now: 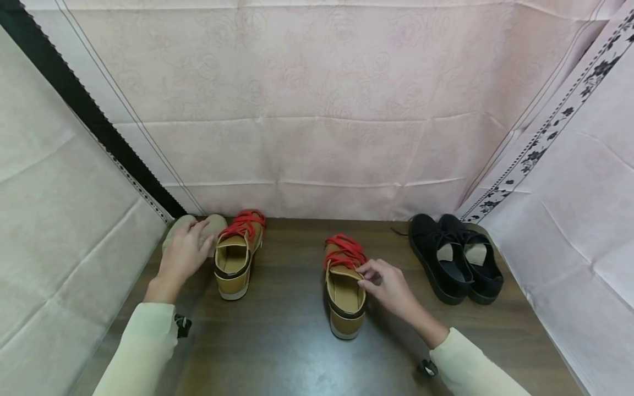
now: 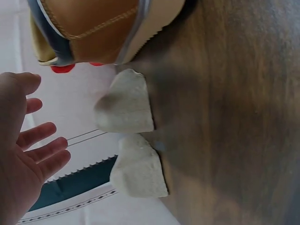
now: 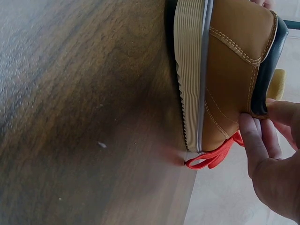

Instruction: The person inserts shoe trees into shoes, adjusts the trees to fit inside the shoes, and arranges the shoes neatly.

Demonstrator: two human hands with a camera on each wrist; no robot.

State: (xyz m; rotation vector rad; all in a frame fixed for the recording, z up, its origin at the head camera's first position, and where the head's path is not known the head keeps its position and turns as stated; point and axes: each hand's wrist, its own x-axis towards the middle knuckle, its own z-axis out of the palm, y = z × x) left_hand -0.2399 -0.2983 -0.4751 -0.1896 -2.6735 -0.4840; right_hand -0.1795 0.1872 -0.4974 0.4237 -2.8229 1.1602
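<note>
A tan-brown shoe with red laces [image 1: 345, 308] stands mid-surface in the head view. My right hand [image 1: 388, 286] pinches the edge of its opening between thumb and fingers, also visible in the right wrist view, where the shoe's brown side [image 3: 229, 70] faces the camera. Its matching shoe [image 1: 233, 283] is farther left. My left hand [image 1: 185, 250] hovers over two pale, rounded blocks [image 1: 214, 226] beside that shoe, partly hiding them. Seen from the left wrist, its fingers [image 2: 44, 140] are loosely spread, apart from the pale blocks [image 2: 138, 168] and holding nothing.
A pair of black lace-up shoes [image 1: 441, 275] stands at the right, near the side wall. The brown wooden surface [image 1: 277, 352] is bounded by pale patterned cloth [image 1: 317, 154] at the back and on both sides.
</note>
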